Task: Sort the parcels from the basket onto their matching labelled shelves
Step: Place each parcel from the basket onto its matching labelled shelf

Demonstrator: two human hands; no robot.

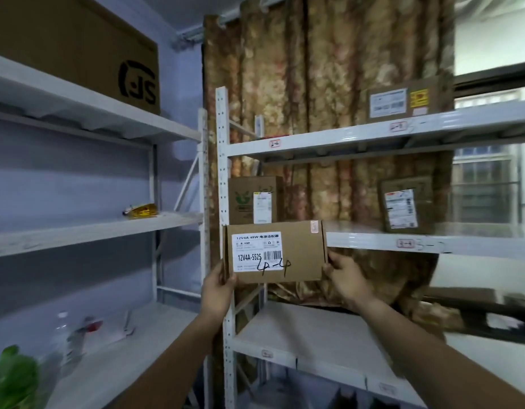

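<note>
Two hands, left hand (218, 286) and right hand (345, 280), pinch a cardboard parcel (296, 252) by its ends before the white shelf post (223, 160).

You face a corner where a pale bluish wall (178, 84) on your left meets a heavy brown floral curtain (338, 84) hanging from a rail straight ahead. White metal shelving (102, 228) lines the wall at your left, and a second white rack (223, 178) with perforated uprights stands in front of the curtain (small red-edged tags sit on its shelf edges). At your far right, daylight comes through a barred window (488, 187), leaving the rest of the room dim.
</note>
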